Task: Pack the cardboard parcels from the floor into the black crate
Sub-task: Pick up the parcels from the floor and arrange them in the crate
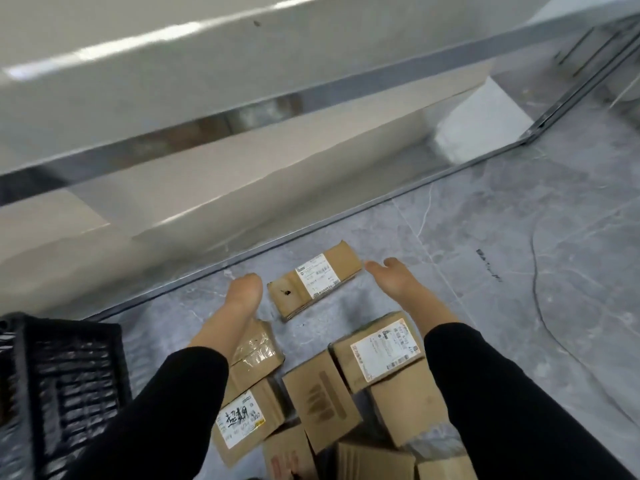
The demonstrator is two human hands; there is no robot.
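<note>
Both hands reach toward a flat parcel on the grey floor

The left hand (244,292) looks curled and empty, the right hand (391,277) open and empty, either side of the parcel (313,280); more parcels (346,386) lie heaped nearer, the black crate (65,386) at left

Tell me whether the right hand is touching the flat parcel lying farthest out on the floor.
Apart. The head view shows a strip of grey floor between the right hand and the flat parcel's near corner.
</note>
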